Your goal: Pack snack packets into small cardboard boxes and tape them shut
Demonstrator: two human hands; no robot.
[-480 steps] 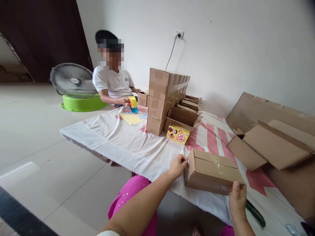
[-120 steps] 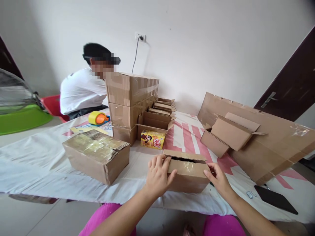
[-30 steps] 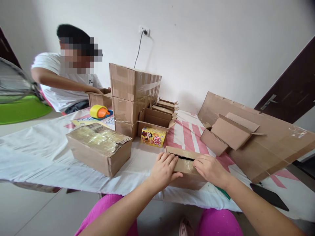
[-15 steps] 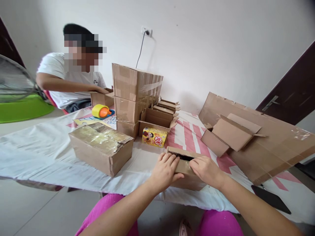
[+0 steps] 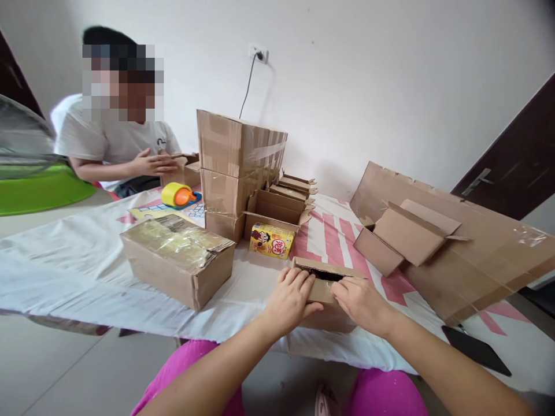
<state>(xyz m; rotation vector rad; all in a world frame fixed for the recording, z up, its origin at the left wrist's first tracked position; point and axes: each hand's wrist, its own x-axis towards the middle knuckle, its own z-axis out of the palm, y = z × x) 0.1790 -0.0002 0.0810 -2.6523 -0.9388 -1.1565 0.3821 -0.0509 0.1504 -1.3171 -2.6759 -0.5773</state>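
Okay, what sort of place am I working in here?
Probably an ordinary room, perhaps at home, serving as a makeshift workspace: a cloth-covered table bears stacked cardboard boxes, and there's a dark door behind. I can't confirm it's a home.

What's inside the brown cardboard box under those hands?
The brown cardboard box shows only darkness through its top gap. Its flaps, the left hand and the right hand cover the rest, so any contents can't be made out.

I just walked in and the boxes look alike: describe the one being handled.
On the cloth-covered table, look in front of the yellow printed carton. There, the left hand and right hand touch a brown box. A dark gap in its top sets it apart from the tape-covered box to the left.
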